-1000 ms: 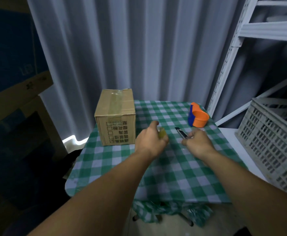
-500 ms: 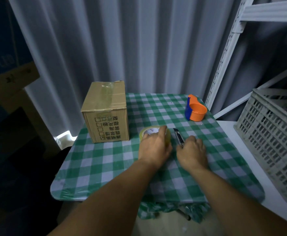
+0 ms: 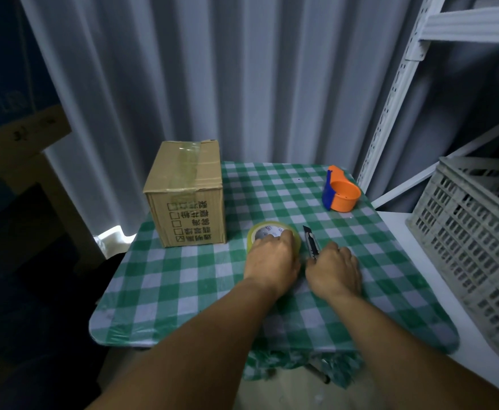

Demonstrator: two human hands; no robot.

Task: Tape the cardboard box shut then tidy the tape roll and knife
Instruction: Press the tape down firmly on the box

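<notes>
Two hands' fingers curled on tape roll (image 3: pixel 272 235) and knife (image 3: pixel 311 243), green-checked tablecloth (image 3: pixel 201 279), grey curtain (image 3: pixel 212 84) behind

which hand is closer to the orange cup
Right. The right hand lies by the knife, below the orange cup; the left hand rests on the tape roll, farther left.
</notes>
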